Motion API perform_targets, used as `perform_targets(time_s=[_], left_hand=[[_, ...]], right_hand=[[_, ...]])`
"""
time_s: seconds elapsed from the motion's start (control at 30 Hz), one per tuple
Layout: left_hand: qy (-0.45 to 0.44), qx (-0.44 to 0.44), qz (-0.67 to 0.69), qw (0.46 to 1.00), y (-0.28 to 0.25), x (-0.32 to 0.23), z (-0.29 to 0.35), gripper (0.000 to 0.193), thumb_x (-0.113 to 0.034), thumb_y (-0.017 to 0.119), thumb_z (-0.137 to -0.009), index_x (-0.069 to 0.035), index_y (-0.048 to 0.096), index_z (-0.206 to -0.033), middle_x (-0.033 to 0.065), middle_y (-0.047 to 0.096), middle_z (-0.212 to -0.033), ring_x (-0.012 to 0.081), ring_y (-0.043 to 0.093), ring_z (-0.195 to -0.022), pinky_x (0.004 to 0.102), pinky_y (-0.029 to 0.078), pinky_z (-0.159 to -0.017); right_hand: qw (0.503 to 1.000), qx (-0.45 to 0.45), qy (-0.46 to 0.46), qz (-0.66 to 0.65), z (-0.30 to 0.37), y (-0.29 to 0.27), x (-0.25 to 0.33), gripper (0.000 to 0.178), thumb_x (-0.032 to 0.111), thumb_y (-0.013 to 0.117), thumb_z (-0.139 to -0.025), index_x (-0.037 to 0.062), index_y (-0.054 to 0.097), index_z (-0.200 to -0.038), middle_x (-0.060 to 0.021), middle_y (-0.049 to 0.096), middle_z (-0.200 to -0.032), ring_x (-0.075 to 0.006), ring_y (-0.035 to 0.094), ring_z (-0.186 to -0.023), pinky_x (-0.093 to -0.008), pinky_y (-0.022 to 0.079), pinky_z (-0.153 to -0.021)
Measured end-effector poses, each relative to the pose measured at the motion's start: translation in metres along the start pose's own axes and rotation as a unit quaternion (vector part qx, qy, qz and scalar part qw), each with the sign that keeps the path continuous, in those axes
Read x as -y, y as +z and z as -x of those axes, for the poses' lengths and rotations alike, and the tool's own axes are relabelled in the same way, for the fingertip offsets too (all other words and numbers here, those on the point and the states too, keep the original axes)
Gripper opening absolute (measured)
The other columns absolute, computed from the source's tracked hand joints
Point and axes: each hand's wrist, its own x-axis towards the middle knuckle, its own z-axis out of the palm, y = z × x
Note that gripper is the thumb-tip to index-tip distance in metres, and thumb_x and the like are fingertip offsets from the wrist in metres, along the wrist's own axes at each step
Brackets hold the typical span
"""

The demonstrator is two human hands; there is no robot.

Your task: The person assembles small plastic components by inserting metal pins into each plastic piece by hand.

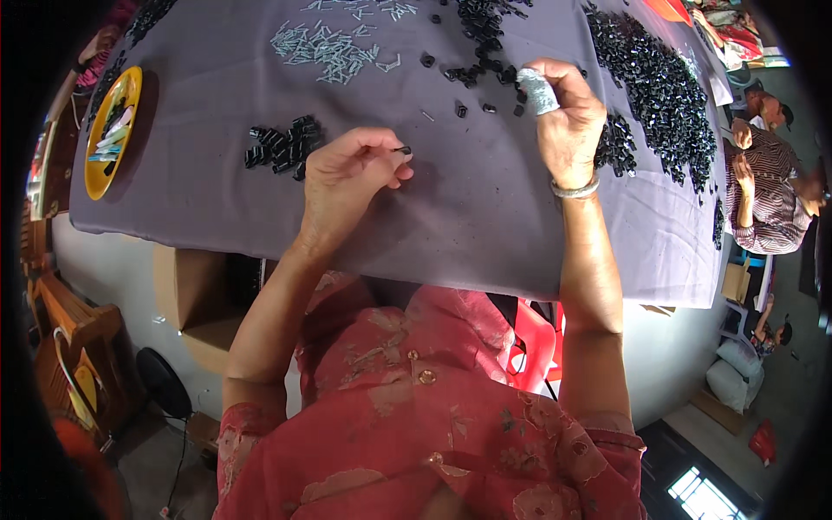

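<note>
My left hand (354, 173) is closed in a pinch above the grey cloth, with a small black piece (403, 150) between thumb and fingertips. Its exact kind is too small to make out. To the right and farther off, my right hand (568, 121) has its fingers curled together, one digit wrapped in silvery-white tape (538, 92). Whatever it may hold is hidden. Loose black pieces (490, 108) lie beside it. A cluster of shiny black pieces (284, 146) sits left of my left hand. One thin metal pin (427, 115) rests between the hands.
Thin silvery pins (325, 50) form a pile at the far middle. A large heap of black pieces (654, 95) covers the right side. On the left stands a yellow dish (130, 89) with small items. Other people sit around; one wears a striped top (771, 186).
</note>
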Motion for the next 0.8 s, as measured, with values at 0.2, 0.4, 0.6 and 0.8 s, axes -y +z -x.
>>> perform_targets(time_s=[0.2, 0.4, 0.6, 0.8], left_hand=[[-0.026, -0.036, 0.091, 0.995, -0.003, -0.002, -0.002, 0.01, 0.003, 0.062, -0.087, 0.0, 0.064, -0.097, 0.0075, 0.065, -0.087, 0.0145, 0.065, -0.075, 0.0261, 0.052, -0.065], [-0.018, -0.029, 0.084, 0.996, -0.004, 0.001, -0.002, 0.011, -0.003, 0.061, -0.09, -0.003, 0.064, -0.101, 0.0103, 0.068, -0.092, 0.0148, 0.064, -0.076, 0.0282, 0.051, -0.066], [-0.016, -0.021, 0.06, 0.998, -0.003, 0.001, -0.002, 0.011, -0.002, 0.062, -0.09, -0.003, 0.064, -0.101, 0.0101, 0.068, -0.092, 0.0149, 0.064, -0.076, 0.028, 0.051, -0.065], [-0.014, -0.038, 0.074, 0.996, -0.001, 0.0, -0.002, 0.01, -0.001, 0.063, -0.088, 0.0, 0.063, -0.098, 0.0066, 0.066, -0.086, 0.0132, 0.065, -0.074, 0.0245, 0.05, -0.063]], right_hand=[[0.971, 0.158, -0.073, 0.163, 0.005, 0.012, 0.002, 0.013, -0.003, 0.071, -0.08, 0.0024, 0.066, -0.091, -0.0021, 0.064, -0.086, -0.0094, 0.061, -0.077, -0.023, 0.05, -0.069], [0.94, 0.222, -0.155, 0.208, -0.002, 0.037, 0.008, 0.016, 0.001, 0.073, -0.076, 0.0041, 0.067, -0.09, -0.0053, 0.062, -0.081, -0.0192, 0.061, -0.073, -0.0292, 0.05, -0.067], [0.879, 0.35, -0.004, 0.322, -0.018, 0.057, 0.018, 0.011, 0.01, 0.07, -0.075, 0.0041, 0.068, -0.084, -0.0101, 0.065, -0.077, -0.0257, 0.063, -0.074, -0.0366, 0.049, -0.066], [0.867, 0.39, 0.019, 0.309, -0.018, 0.057, 0.023, 0.012, 0.002, 0.064, -0.073, 0.0024, 0.067, -0.084, -0.0128, 0.068, -0.081, -0.028, 0.065, -0.067, -0.0351, 0.049, -0.063]])
